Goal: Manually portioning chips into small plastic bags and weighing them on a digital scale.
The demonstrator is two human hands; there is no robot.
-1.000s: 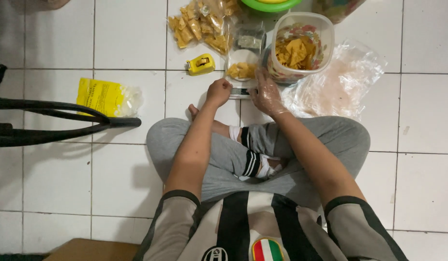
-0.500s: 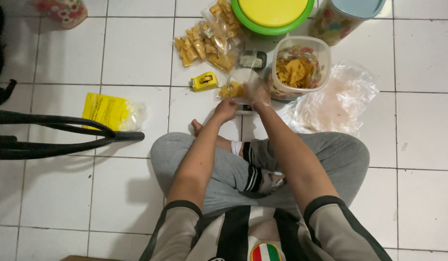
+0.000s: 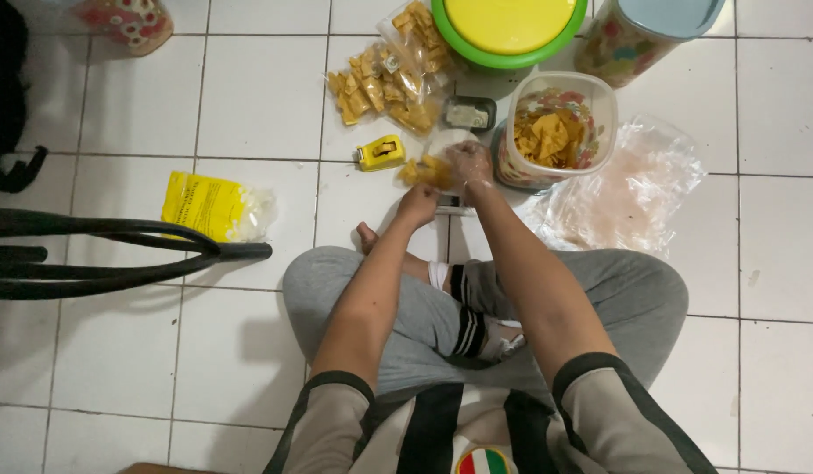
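Observation:
I sit cross-legged on a white tiled floor. My right hand (image 3: pixel 471 163) grips the top of a small clear bag of yellow chips (image 3: pixel 427 168), raised just above a small scale (image 3: pixel 453 204). My left hand (image 3: pixel 419 203) holds the bag's lower left side. Right beside them stands a clear tub (image 3: pixel 600 114) holding more yellow chips.
A pile of filled chip bags (image 3: pixel 389 75) lies ahead, with a yellow stapler (image 3: pixel 380 153) and a small dark box (image 3: pixel 469 113) near it. A green bucket with yellow lid (image 3: pixel 508 31), a floral jar (image 3: pixel 635 35), an empty plastic bag (image 3: pixel 630 189), a yellow packet (image 3: pixel 209 206) and black chair legs (image 3: pixel 117 254) surround me.
Both hands have lifted the small bag of chips off the scale and moved it forward. The view has tilted forward, bringing the bucket and jar into sight.

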